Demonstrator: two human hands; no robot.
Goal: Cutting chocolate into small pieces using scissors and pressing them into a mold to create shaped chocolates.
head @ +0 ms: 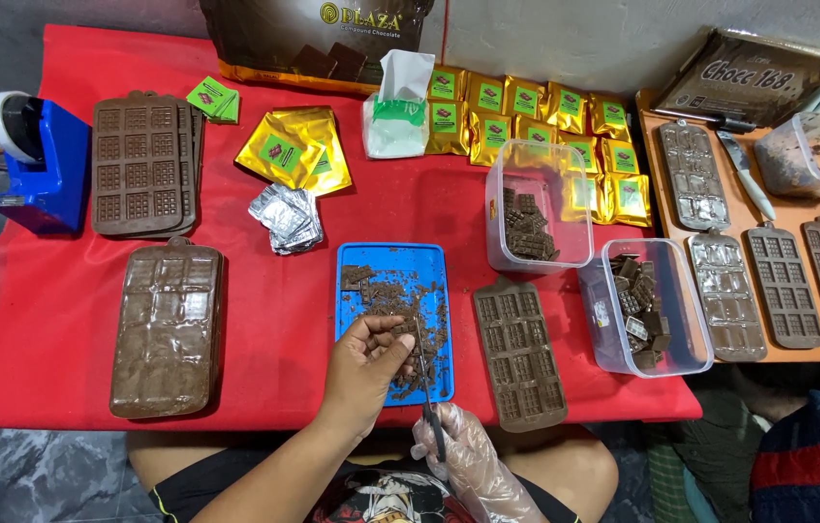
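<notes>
Right hand [468,455], sheathed in a thin clear plastic glove, is clenched on a slim dark blade tool [429,402]. Bare left hand [366,363] pinches a small matte chocolate piece [400,324] above the crumb-strewn blue rectangular tray [392,261] on the red-covered bench [61,320].

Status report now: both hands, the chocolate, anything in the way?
Left hand pinching chocolate piece over blue tray. Right hand, gloved, holding scissors. Brown mould close right, not blocking.
</notes>
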